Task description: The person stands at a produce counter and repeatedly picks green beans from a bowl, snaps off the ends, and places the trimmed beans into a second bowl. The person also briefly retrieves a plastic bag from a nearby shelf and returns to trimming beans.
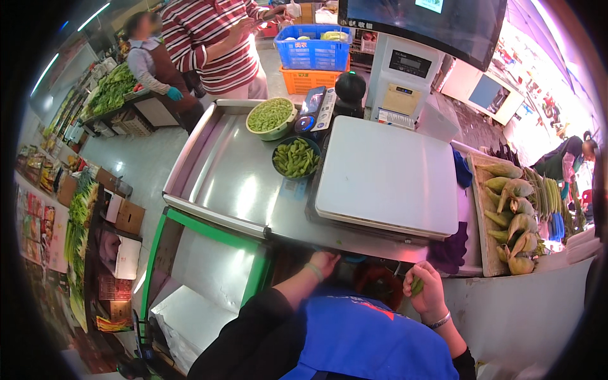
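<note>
My right hand (424, 288) is closed around a green bean pod (417, 286), in front of the counter's near edge. My left hand (324, 264) reaches to the gap under that edge, where its fingertips are partly hidden; whether it holds anything does not show. Between and below the hands, in shadow, is a dark red container (378, 285). On the steel counter (223, 166) stand a dark bowl of green pods (295, 158) and, behind it, a pale green basket of shelled beans (270, 118).
A weighing scale with a white platform (387, 175) takes up the counter's right part, under a large screen (427, 23). Right of it lies a tray of corn ears (513, 213). A person in a striped shirt (213, 42) stands across the counter. A green-edged bin (204, 266) is at left.
</note>
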A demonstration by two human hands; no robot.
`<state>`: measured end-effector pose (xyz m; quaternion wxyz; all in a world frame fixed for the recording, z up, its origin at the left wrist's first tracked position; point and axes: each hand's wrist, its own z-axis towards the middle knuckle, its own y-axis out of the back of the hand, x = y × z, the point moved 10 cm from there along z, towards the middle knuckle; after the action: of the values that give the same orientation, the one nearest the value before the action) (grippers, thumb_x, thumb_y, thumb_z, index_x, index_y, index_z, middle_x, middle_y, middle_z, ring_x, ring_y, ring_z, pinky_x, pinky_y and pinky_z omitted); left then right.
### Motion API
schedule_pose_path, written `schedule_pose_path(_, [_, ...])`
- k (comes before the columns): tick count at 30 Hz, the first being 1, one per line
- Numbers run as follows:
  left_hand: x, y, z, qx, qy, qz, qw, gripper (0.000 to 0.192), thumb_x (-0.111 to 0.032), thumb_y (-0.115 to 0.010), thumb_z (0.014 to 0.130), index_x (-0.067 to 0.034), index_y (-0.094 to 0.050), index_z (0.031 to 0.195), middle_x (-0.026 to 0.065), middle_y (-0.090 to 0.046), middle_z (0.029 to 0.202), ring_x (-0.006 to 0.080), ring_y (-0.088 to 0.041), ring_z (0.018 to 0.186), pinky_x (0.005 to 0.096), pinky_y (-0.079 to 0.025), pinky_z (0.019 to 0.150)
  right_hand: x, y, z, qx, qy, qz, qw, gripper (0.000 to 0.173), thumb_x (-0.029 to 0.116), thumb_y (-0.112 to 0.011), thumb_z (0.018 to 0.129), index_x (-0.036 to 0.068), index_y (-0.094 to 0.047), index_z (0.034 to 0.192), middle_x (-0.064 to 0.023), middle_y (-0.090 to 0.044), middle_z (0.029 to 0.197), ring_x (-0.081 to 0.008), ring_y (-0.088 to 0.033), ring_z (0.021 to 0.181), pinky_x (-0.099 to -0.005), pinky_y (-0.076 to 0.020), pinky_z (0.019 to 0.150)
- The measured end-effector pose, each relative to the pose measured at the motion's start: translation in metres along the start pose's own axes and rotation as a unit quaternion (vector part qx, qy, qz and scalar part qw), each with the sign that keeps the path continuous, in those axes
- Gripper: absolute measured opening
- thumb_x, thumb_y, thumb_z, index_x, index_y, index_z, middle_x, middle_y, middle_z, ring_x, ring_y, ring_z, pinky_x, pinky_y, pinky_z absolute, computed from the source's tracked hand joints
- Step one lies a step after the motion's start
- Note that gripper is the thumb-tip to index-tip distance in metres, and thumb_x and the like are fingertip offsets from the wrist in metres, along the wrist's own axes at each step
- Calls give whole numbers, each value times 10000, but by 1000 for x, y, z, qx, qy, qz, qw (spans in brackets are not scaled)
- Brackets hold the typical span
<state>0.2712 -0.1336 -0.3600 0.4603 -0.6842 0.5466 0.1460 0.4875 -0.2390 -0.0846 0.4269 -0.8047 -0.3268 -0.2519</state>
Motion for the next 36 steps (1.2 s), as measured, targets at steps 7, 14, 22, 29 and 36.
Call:
schedule_pose_path(7, [-56, -27, -83, 81, 156, 296, 939, 266, -280, -565, 877, -54, -648, 990, 64, -650, 826, 217, -625, 739, 333, -501, 679, 14, -8, 2, 12, 36, 0, 999, 76, 87, -513, 889, 66, -488, 820, -87, -520, 649, -179, -490, 512, -282, -384, 447])
schedule_pose_path(14, [-297, 4, -52, -73, -270, 523, 805, 238, -202, -581, 857, -45, -647, 1022, 114, -660, 839, 253, -627, 780, 349, -492, 729, 27, -55, 21, 71, 50, -38, 995, 81, 55, -538, 882, 19, -509, 816, -83, -512, 628, -177, -486, 503, -279, -396, 446])
schedule_pose_path(22, [-389, -13, 27, -139, -434, 642, 616, 276, -66, -547, 766, -111, -646, 1020, 92, -605, 1018, 291, -554, 959, 385, -467, 833, 31, -137, 52, 98, 58, -102, 988, 85, 36, -559, 863, -23, -528, 809, -113, -540, 642, -199, -525, 526, -283, -426, 468])
schedule_pose_path(29, [-386, -22, 78, -28, -444, 699, 560, 236, -123, -529, 794, -159, -646, 997, 45, -597, 1040, 262, -542, 940, 361, -475, 804, 37, -187, 83, 89, 72, -108, 988, 93, 45, -546, 867, -16, -530, 799, -117, -545, 635, -215, -532, 531, -301, -445, 485])
schedule_pose_path(36, [-394, -34, 88, 50, -449, 687, 569, 157, -148, -578, 758, -139, -653, 895, 31, -609, 973, 247, -525, 904, 350, -472, 766, 38, -215, 119, 41, 41, -133, 989, 96, 52, -564, 864, -17, -544, 800, -111, -565, 643, -203, -546, 540, -301, -448, 491])
